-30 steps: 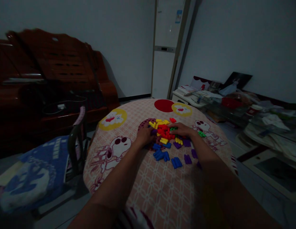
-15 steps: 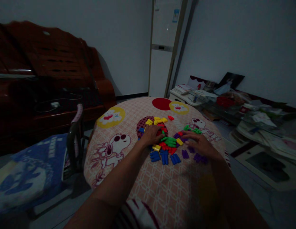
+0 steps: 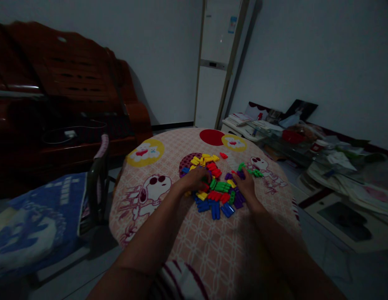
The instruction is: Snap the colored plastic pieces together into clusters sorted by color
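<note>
Small plastic toy pieces lie in colour groups on the round table. My left hand (image 3: 196, 178) curls over the left side of the pile, its fingertips bent down among red and green pieces; what they pinch is hidden. Close to it are yellow pieces (image 3: 205, 158), red pieces (image 3: 214, 170) and green pieces (image 3: 221, 186). My right hand (image 3: 246, 184) rests over the right side, thumb and fingers apart, touching purple pieces (image 3: 239, 199) beside a green cluster (image 3: 255, 173). Blue pieces (image 3: 215, 209) form the near edge of the pile.
A patterned cloth (image 3: 194, 239) covers the table. One red piece (image 3: 223, 156) lies apart at the back. A chair with a blue cover (image 3: 53, 216) stands at left, before a wooden sofa (image 3: 71, 79). A cluttered glass-topped stand (image 3: 294, 143) is at right.
My right hand has moved left and inward, from above the purple pieces to the pile's right edge. Purple pieces now sit closer to the pile. My left hand has shifted slightly left, uncovering red pieces.
</note>
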A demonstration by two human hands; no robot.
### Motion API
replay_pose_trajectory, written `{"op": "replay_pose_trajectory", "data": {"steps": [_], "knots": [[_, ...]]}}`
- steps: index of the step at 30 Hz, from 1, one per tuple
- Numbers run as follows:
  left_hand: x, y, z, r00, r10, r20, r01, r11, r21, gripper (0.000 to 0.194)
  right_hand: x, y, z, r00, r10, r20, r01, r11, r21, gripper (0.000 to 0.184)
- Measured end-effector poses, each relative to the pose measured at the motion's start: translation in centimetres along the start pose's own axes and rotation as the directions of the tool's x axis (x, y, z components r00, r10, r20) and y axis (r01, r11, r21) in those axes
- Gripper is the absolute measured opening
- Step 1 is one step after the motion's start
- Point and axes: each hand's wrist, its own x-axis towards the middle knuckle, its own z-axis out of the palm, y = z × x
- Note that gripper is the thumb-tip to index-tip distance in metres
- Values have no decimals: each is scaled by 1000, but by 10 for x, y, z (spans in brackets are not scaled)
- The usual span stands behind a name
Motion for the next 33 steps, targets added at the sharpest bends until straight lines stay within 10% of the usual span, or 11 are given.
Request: {"op": "replay_pose_trajectory", "data": {"steps": [10, 13, 16, 18, 21, 28, 33], "knots": [[-21, -48, -22, 940, -242, -242, 209, 966, -156, 28, 30, -71, 102, 844, -279, 458, 69, 903, 423, 62], [-21, -42, -24, 919, -202, -338, 176, 978, -108, 30, 38, -71, 83, 863, -320, 391, 92, 861, 500, 65], [-15, -14, -17, 963, -33, -267, 22, 999, -44, 34, 56, -44, 34, 976, -209, 55, 182, 933, 311, 62], [-9, 11, -4, 984, 108, -145, -112, 993, -22, 44, 70, -16, -1, 972, -84, -221, 100, 993, 60, 58], [-1, 42, 22, 984, 179, -3, -178, 979, 96, 57, 81, 21, -35, 943, 67, -326, -119, 983, -142, 56], [8, 16, 31, 988, -80, -132, 113, 957, 267, 39, 67, 5, 22, 989, 61, 132, -55, 997, -47, 47], [2, -27, 12, 901, -297, -316, 382, 888, 255, 40, 43, -40, 75, 887, -164, 432, 39, 958, 284, 45]]}}
